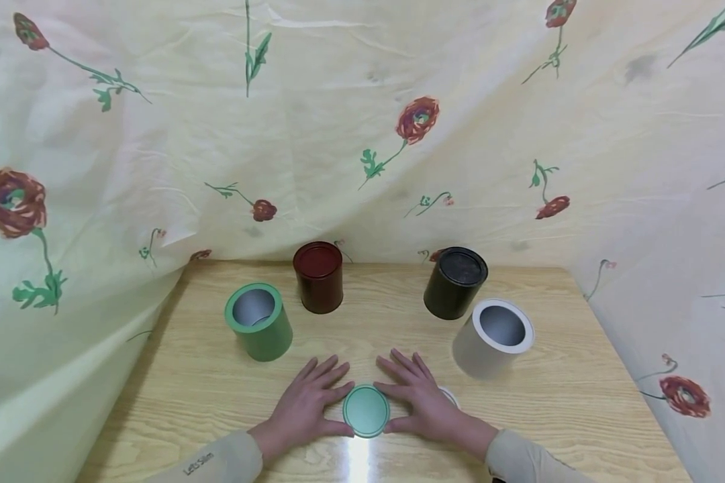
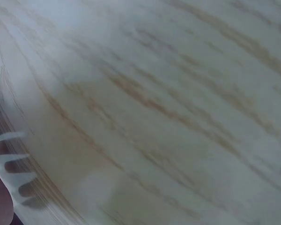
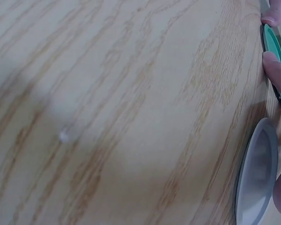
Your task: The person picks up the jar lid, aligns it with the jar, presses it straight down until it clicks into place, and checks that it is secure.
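Observation:
A round green lid (image 1: 366, 410) lies flat on the wooden table between both hands. My left hand (image 1: 307, 406) has its fingers spread, with thumb and index fingertips at the lid's left edge. Mirroring it, my right hand (image 1: 421, 402) rests low over the table, its thumb and index fingertips at the lid's right edge. Partly hidden under the right hand is a white lid (image 1: 450, 397). In the right wrist view that white lid (image 3: 258, 178) sits beside the hand, with the green lid (image 3: 273, 44) beyond. The left wrist view shows mostly tabletop.
An open green can (image 1: 266, 342) stands ahead of the left hand, and an open white can (image 1: 480, 355) ahead of the right. Behind them are a dark red can (image 1: 321, 292) and a black can (image 1: 449, 296), both lidded. A flowered cloth (image 1: 338, 134) hangs behind the table.

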### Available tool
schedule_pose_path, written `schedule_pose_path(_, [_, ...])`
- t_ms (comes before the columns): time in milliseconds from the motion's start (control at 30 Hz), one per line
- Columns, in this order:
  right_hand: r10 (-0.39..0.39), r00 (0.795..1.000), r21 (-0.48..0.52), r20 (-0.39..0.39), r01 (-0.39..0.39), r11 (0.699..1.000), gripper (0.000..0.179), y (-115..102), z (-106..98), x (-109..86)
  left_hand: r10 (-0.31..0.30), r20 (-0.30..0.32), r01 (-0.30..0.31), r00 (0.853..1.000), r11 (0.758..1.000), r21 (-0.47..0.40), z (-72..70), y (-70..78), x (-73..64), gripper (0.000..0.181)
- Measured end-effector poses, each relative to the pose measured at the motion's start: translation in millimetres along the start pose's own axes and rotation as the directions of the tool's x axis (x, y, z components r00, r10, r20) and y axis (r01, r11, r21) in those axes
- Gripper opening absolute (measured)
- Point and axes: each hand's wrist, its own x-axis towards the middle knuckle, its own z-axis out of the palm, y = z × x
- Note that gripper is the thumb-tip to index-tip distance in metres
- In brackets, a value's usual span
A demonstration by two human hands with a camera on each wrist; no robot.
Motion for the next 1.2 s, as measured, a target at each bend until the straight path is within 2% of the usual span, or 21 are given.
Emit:
schedule_pose_path(167, [0.002, 1.0, 0.024, -0.009, -0.002, 1.0, 0.074, -2.1, 0.1, -0.5, 0.017, 0.003, -0.017, 1.0, 1.0, 0.006, -0.6, -2.4, 0.8, 0.087])
schedule_pose_path(367, [0.004, 0.999, 0.044, -0.034, -0.003, 0.999, 0.073, -4.5, 2.0, -3.3, 0.073, -0.052, -0.071, 0.996, 0.996, 0.046, -0.8, -4.9, -0.3, 0.086])
schedule_pose_path(533, [-0.004, 0.998, 0.035, -0.066, 0.006, 0.999, 0.074, -5.5, -0.4, -1.5, 0.088, -0.071, -0.084, 0.994, 0.995, 0.046, -6.7, -5.7, 1.5, 0.086])
schedule_pose_path(867, [-0.031, 0.995, 0.024, -0.093, 0.033, 0.999, 0.076, -4.7, -20.3, 14.4, 0.149, -0.118, -0.135, 0.982, 0.984, 0.117, -38.2, -7.2, 15.6, 0.082])
schedule_pose_path(1033, [-0.083, 0.981, -0.031, -0.173, 0.079, 0.996, 0.078, -4.9, -30.7, 28.6, 0.176, -0.161, -0.155, 0.971, 0.978, 0.139, -55.6, -13.0, 24.4, 0.083])
schedule_pose_path(1200, [-0.12, 0.966, -0.02, -0.228, 0.119, 0.993, 0.078, -6.6, -42.9, 42.6, 0.205, -0.218, -0.175, 0.954, 0.973, 0.151, -72.6, -20.3, 32.0, 0.084])
